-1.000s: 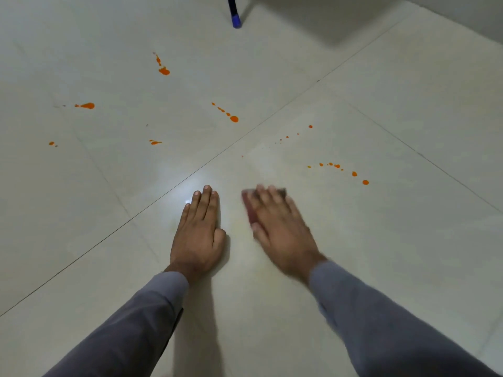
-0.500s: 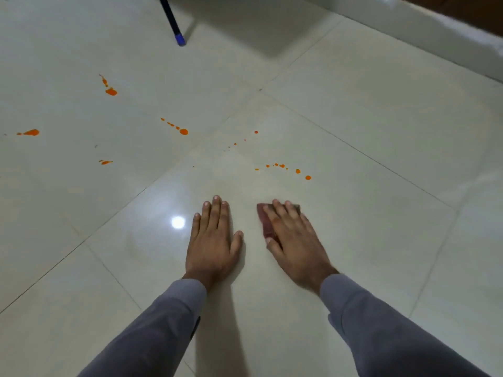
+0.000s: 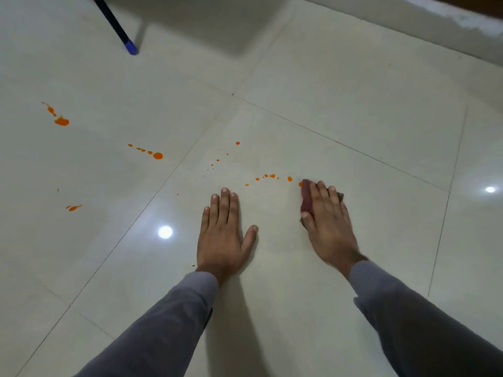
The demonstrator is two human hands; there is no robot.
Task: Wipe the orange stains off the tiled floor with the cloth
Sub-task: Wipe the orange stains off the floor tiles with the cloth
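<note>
Nearest the camera, two grey sleeves (image 3: 168, 319) reaching forward over pale glossy floor tiles (image 3: 353, 118). Left hand (image 3: 224, 235) flat on the tile, palm down, fingers straight and close together, thumb splayed to the right, holding nothing. Right hand (image 3: 328, 227) just beside it, fingers straight and pressing flat on a dark red cloth (image 3: 307, 198), mostly hidden beneath the hand; long axis running away from the camera, far end touching an orange drop at the right end of the nearest arc of orange stains (image 3: 272, 176). Beyond that arc, a trail of tiny orange specks (image 3: 217, 160) climbing up and to the right. Farther left, across a grout line, a dotted orange streak (image 3: 157, 155), a small smear (image 3: 73, 207) and a larger blot (image 3: 61, 121). At the far top left, a dark slanted pole with a blue tip (image 3: 131, 47) resting on the floor. No containers visible.
</note>
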